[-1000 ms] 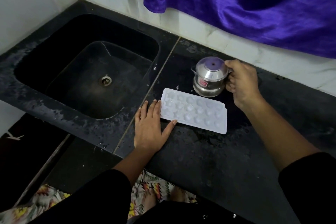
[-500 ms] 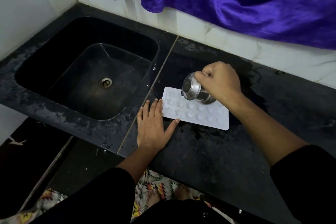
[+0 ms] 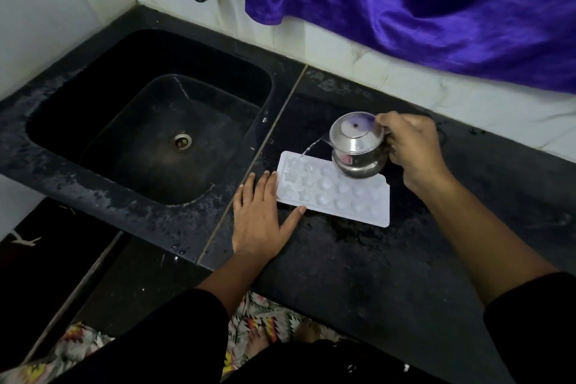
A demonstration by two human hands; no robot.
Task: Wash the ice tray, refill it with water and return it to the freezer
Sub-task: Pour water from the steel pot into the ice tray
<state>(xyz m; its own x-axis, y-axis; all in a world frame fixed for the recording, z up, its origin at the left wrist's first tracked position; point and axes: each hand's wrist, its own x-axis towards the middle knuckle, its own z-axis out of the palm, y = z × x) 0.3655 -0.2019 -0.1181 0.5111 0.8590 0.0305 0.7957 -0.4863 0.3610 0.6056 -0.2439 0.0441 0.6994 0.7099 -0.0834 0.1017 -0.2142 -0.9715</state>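
Refill stage: our right hand (image 3: pixel 411 150) grips steel pot (image 3: pixel 357 146), streaming water (image 3: pixel 311 146) into ice tray (image 3: pixel 333 193) beside flat, spread left hand (image 3: pixel 261 221); freezer pending.

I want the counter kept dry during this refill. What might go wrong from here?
1. The thin water stream from the steel pot lands in a corner cell of the ice tray, close to its rim; a small wobble of the right hand may send it onto the counter.
2. The left hand only lies flat against the tray's end, so a bump from the pot could slide the tray.
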